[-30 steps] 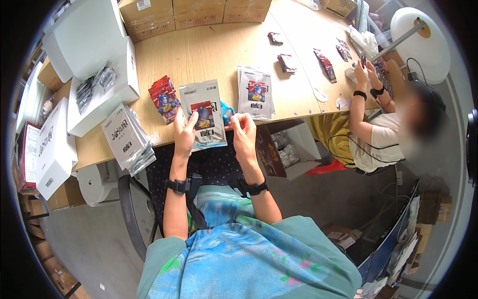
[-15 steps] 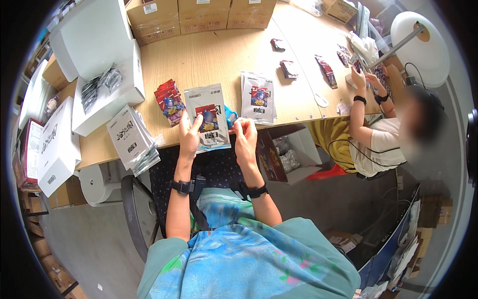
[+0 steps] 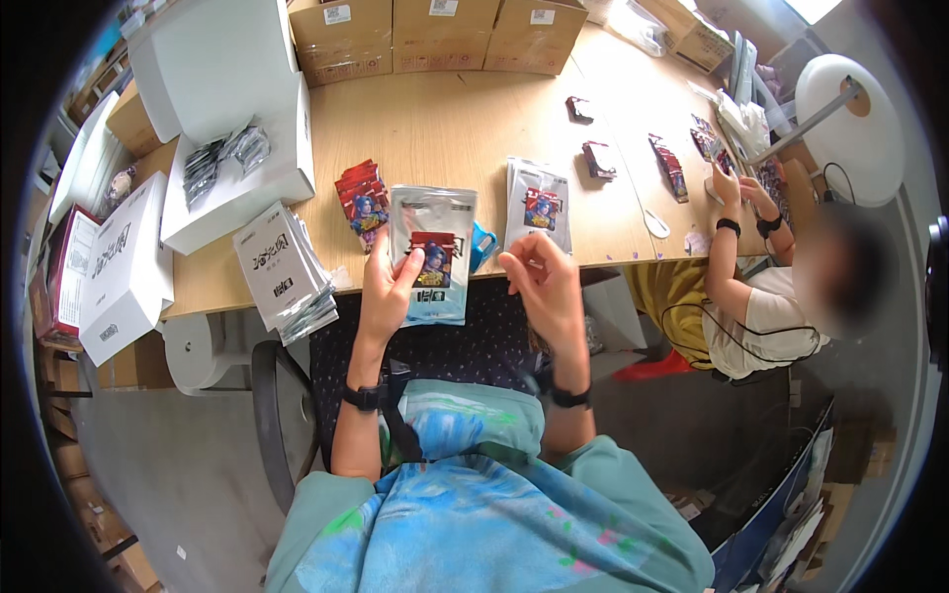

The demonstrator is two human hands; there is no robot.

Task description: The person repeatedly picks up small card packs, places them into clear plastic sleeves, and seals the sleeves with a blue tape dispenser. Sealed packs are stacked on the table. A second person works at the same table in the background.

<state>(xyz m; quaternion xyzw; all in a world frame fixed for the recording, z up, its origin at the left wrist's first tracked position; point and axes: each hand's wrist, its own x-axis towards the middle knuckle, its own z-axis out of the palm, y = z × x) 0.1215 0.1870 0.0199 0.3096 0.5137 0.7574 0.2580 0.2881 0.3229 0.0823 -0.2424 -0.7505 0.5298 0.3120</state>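
Left hand (image 3: 386, 296) held the silver foil pouch (image 3: 440, 252), seemingly steadying it; right hand (image 3: 546, 292), beside it (curled, contents unclear), next probably needed purchase.

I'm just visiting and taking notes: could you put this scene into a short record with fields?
Left hand: holds silver pouch
Right hand: curled, apart from the pouch; grip unclear
Left of pouch: red packs; farther left, a pouch stack
Right of pouch: blue object, then another pouch stack
Back of table: cartons
Far right: co-worker in light top

Left fingers (image 3: 408, 269) grip silver pouch (image 3: 435, 255); right fingers (image 3: 534, 252) near pouch stack (image 3: 543, 203)
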